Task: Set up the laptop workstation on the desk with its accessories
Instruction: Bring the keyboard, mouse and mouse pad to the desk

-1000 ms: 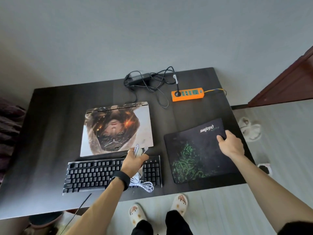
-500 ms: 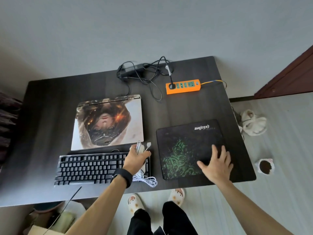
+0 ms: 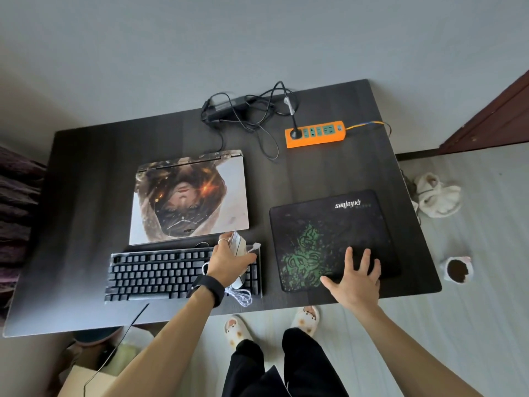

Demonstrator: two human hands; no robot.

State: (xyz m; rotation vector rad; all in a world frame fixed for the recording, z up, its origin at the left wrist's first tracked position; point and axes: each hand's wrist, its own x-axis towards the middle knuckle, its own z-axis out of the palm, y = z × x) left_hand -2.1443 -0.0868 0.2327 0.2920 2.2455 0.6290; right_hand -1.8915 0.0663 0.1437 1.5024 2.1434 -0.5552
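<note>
One white corded mouse point(image 3: 240, 247) is gripped in the left hand point(image 3: 229, 260) above the right end of the one black keyboard point(image 3: 160, 270). Its white cable point(image 3: 242, 295) is coiled beside the wrist. The right hand point(image 3: 357, 277) is laid flat, fingers spread, on the one black mouse pad with a green design point(image 3: 323, 224). One closed laptop with a printed lid point(image 3: 189, 199) lies just beyond the left hand. Well beyond both hands, one black plug is seated in one orange power strip point(image 3: 315, 133). Right of the right hand, one small white cup point(image 3: 457, 270) is seen on the floor, holding something dark, possibly soil. The pad's white lettering is upside down and cannot be read.
</note>
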